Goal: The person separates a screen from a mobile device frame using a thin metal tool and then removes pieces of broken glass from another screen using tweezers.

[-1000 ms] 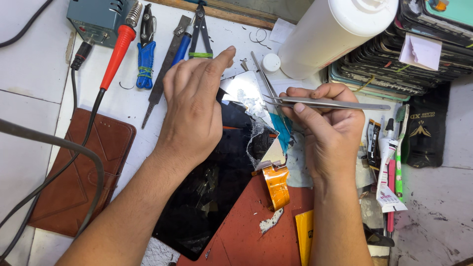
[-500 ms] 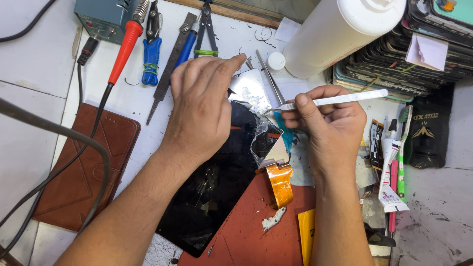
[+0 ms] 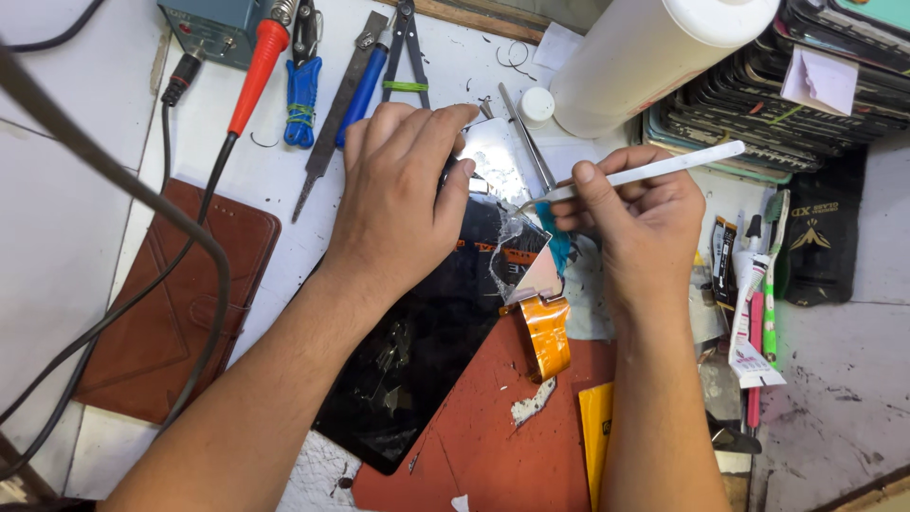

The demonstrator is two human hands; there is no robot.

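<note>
Two hands are working mid-frame, left hand (image 3: 403,194) and right hand (image 3: 637,223), over one black screen panel (image 3: 427,332) with one orange flex ribbon (image 3: 548,334). One white roll (image 3: 654,52), one small white cap (image 3: 536,104) and one phone-case stack (image 3: 777,104) are sitting upper right. One brown wallet case (image 3: 161,303) is lying left, one red-handled iron (image 3: 254,71) upper left, one red mat (image 3: 493,436) below.

Under your left hand (image 3: 403,204) lies a black phone screen (image 3: 417,351), cracked and glossy, slanting toward you; right of your right hand (image 3: 635,223) a small white-and-red tube (image 3: 749,332) lies beside a black pouch with gold print (image 3: 815,237); a yellow packet (image 3: 595,436) pokes out beside your right forearm.
</note>
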